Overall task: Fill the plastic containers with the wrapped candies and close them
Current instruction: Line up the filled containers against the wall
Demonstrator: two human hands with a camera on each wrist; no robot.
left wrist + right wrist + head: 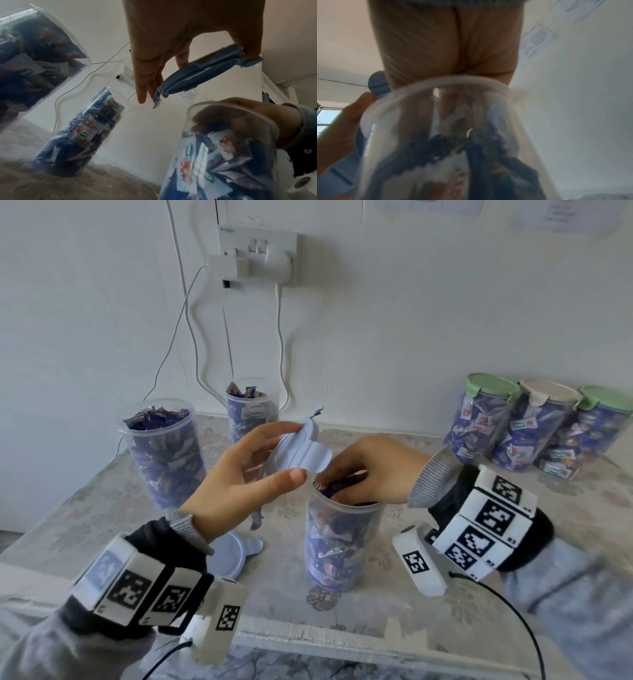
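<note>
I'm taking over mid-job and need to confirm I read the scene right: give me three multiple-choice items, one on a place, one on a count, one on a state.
1. Where are the fingers of the right hand?
A. Inside the mouth of the near open container
B. On a green lid
C. Flat on the table

2. How many lidded containers stand at the far right?
A. One
B. Three
C. Five

3. What state is the pale blue lid in?
A. Snapped onto a container
B. Lying on the table
C. Held in the air by the left hand

Answers: 1 A, the fingers reach in among the wrapped candies; 2 B, two green-lidded and one white-lidded stand together; 3 C, thumb and fingers pinch it above the table.
</note>
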